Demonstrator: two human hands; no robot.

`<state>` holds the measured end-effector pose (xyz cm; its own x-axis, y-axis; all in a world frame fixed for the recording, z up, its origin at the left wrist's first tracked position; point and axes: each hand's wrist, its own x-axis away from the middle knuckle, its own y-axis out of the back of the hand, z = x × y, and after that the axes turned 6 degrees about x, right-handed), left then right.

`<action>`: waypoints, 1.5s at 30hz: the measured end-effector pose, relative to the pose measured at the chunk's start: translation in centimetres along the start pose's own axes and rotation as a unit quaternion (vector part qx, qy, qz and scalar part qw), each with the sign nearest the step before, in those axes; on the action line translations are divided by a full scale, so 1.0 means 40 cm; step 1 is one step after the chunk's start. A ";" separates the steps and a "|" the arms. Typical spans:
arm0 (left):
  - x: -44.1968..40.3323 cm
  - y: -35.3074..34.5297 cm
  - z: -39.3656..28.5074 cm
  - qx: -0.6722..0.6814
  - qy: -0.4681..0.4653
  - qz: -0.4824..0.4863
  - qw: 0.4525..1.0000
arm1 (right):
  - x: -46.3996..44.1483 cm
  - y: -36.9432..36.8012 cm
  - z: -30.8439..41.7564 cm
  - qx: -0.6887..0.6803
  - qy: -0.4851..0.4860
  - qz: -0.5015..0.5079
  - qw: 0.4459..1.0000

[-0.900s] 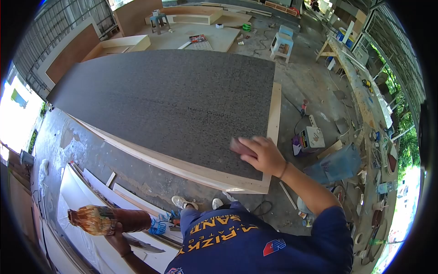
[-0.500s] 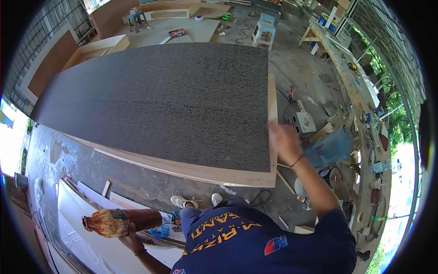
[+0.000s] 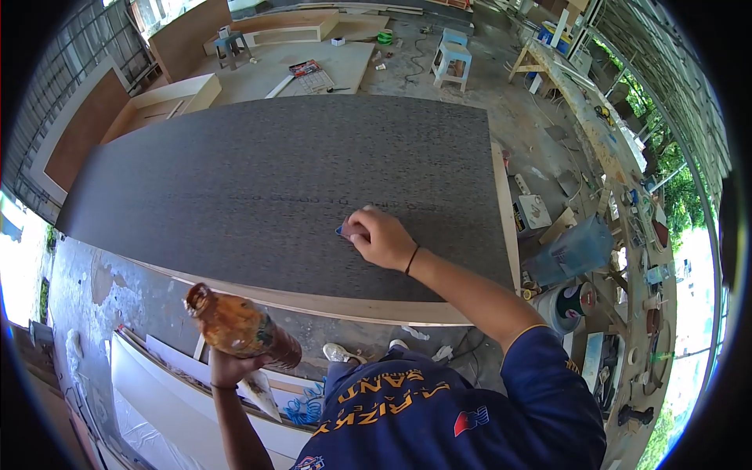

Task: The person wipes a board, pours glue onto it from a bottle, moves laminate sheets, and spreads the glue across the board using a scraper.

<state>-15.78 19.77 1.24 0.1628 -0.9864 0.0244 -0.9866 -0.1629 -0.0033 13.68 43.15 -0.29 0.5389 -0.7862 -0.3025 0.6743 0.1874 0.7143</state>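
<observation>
My left hand [image 3: 233, 368] is wrapped round a plastic bottle [image 3: 235, 325] smeared with amber-brown residue, its uncapped mouth tilted up to the left. My right hand [image 3: 381, 237] is over the dark grey sheet [image 3: 235, 188], fingers closed on a small flat spreader [image 3: 352, 232] with a blue corner; most of it is hidden by the fingers. Whether the spreader touches the sheet I cannot tell. Faint printed lettering runs across the sheet's middle. Beneath the sheet lies a pale wooden panel [image 3: 392, 311], showing along its near and right edges.
White boards [image 3: 164, 392] lean at lower left, beside a coiled blue hose [image 3: 307, 407]. On the right are a translucent blue container [image 3: 576, 251], paint cans [image 3: 570, 301] and a cluttered workbench [image 3: 583, 110]. A light blue stool [image 3: 452, 59] stands behind the sheet.
My right hand has swung left from the sheet's right edge to above its middle. My left hand has raised the bottle and shifted it right, its mouth now tipped further upward.
</observation>
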 end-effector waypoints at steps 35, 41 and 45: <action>-0.353 0.164 -0.141 -0.040 -0.144 -0.127 0.981 | 0.484 0.409 -0.165 0.351 -0.345 -0.350 0.797; -0.343 0.109 -0.159 -0.083 -0.149 -0.094 0.981 | -0.113 -0.033 0.073 0.240 0.085 -0.141 0.957; -0.328 0.076 -0.164 -0.091 -0.162 -0.108 0.977 | -0.160 -0.076 0.097 0.248 0.048 0.096 0.963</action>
<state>-20.98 32.39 7.46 0.3310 -0.8900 -0.3136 -0.9094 -0.3895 0.1456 6.23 45.32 1.92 0.6895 -0.7027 -0.1754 0.2470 0.0005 0.9690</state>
